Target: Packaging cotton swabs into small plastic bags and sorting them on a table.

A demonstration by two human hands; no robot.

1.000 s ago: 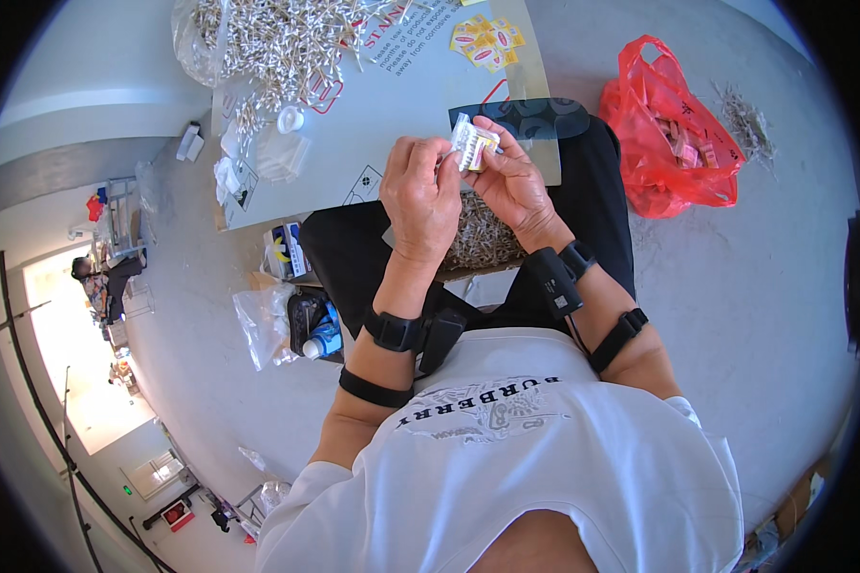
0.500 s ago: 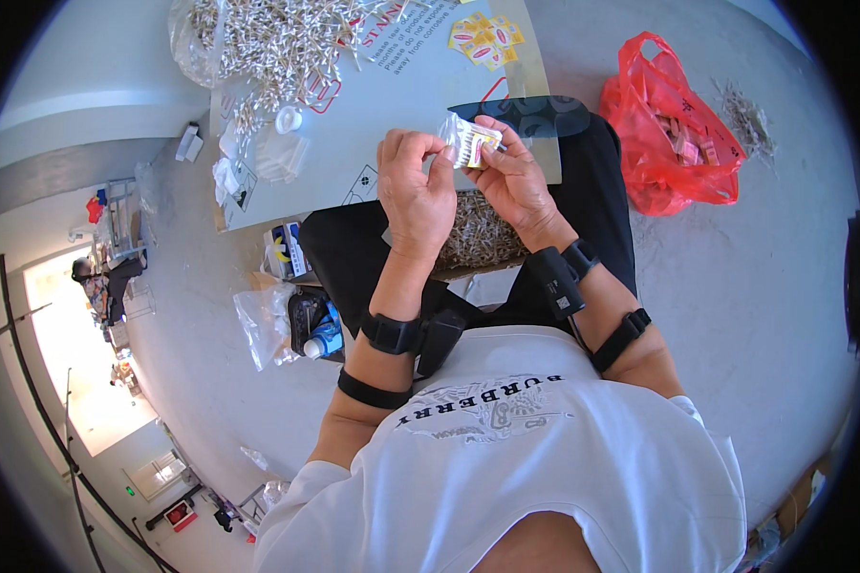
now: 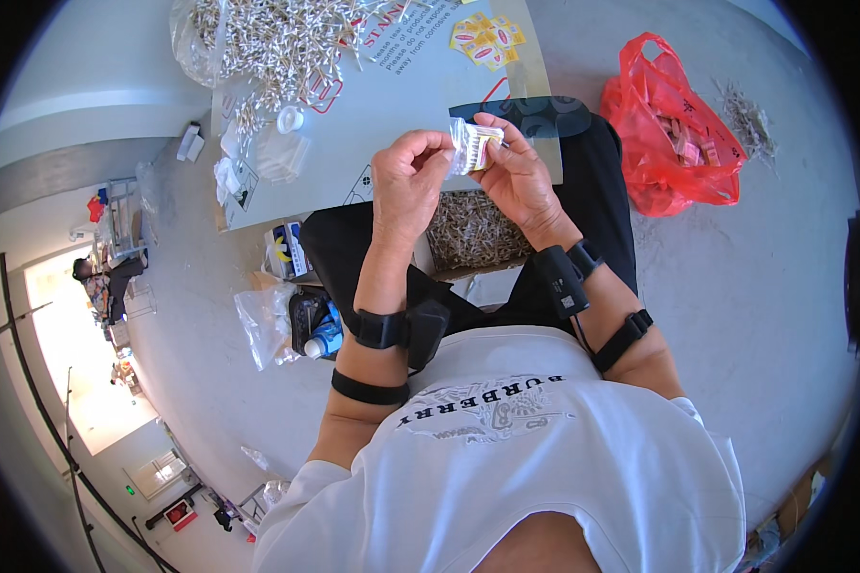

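Above the table's near edge I hold a small clear plastic packet [image 3: 473, 148] with a row of thin dark-and-white pieces and a yellow-and-white card inside. My right hand [image 3: 521, 177] grips its right end between thumb and fingers. At the packet's clear left end, my left hand [image 3: 409, 181] pinches the plastic with thumb and forefinger. Below my hands, on my lap, is an open box [image 3: 423, 256] filled with many small brownish and whitish pieces [image 3: 478, 231].
A large heap of slim white-and-brown pieces [image 3: 277, 48] covers the table's [image 3: 401, 105] far left. Yellow cards [image 3: 487, 40] lie at its far right. A white round lid [image 3: 290, 119] sits left. On the floor stand a red plastic bag [image 3: 669, 134] and a blue bottle [image 3: 325, 334].
My left hand has shifted slightly left and the packet a little right, showing more of its clear end. My right hand keeps its hold.
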